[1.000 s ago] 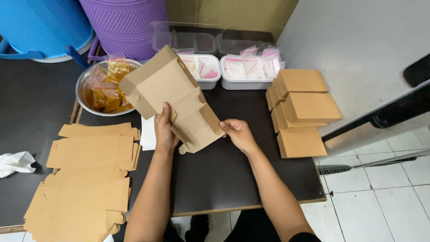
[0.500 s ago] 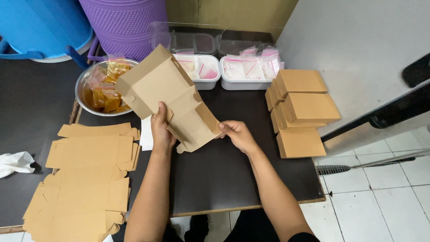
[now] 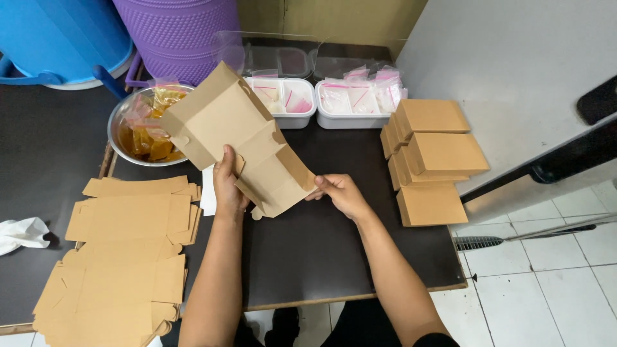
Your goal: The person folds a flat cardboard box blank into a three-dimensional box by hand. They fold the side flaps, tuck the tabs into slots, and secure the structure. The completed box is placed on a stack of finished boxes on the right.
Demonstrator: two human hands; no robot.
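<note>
Here the left hand (image 3: pixel 229 187) pinches the half-folded cardboard box (image 3: pixel 239 136) above the bench (image 3: pixel 321 244); its long axis tilts up-left, and the right hand (image 3: pixel 340 193) fingers pinch the lower-right flap.

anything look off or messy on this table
Nothing is spilled or damaged. The stack of flat cardboard blanks lies fanned and uneven, and a crumpled white cloth sits at the far left edge. The left hand and right hand hold a half-folded cardboard box; the finished boxes are stacked tidily.
</note>
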